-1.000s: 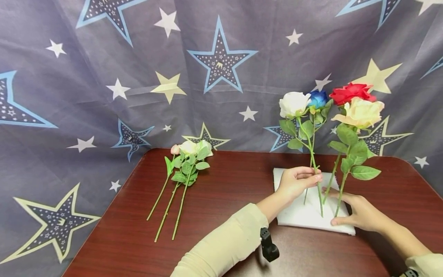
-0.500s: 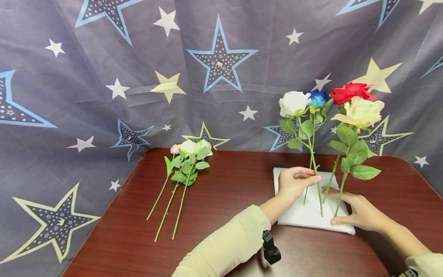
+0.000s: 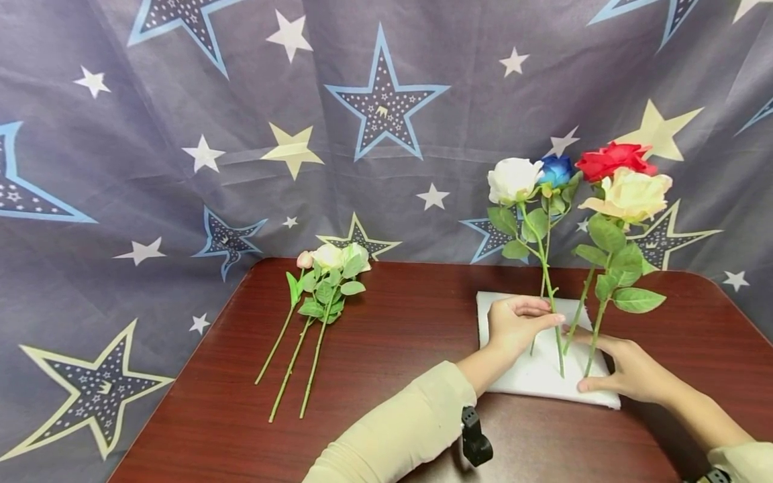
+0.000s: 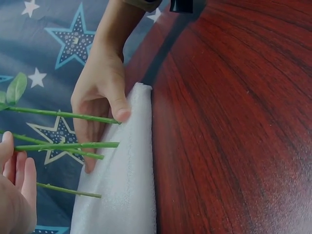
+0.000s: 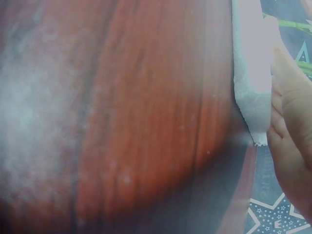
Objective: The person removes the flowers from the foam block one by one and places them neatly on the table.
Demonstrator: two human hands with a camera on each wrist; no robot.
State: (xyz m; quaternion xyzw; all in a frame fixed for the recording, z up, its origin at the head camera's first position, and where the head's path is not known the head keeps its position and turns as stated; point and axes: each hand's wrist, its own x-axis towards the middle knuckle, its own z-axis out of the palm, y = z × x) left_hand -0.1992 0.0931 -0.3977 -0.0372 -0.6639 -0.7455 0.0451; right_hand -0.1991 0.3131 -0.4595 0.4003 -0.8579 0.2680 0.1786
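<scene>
My left hand [image 3: 513, 329] pinches the lower stem of a white rose [image 3: 514, 181] between thumb and fingers. The stem's foot meets a white foam block [image 3: 513, 382]. A blue rose [image 3: 555, 171], a red rose [image 3: 614, 161] and a cream rose [image 3: 629, 194] also stand in the block, leaning slightly. On the block's right side my right hand [image 3: 634, 369] rests with thumb and fingers spread, straddling the stems of the red and cream roses. In the left wrist view, the right thumb [image 4: 117, 102] touches the foam face close by a stem.
To the left on the brown table [image 3: 398, 315] lie a pink bud [image 3: 304, 260] and two pale roses [image 3: 328, 257] with long green stems. A grey star-patterned cloth [image 3: 392, 194] hangs behind the table. A black wrist device [image 3: 476, 439] sits below the left sleeve.
My left hand has slid slightly down the white rose's stem, its thumb now lower. My right hand and the standing roses have stayed nearly in place.
</scene>
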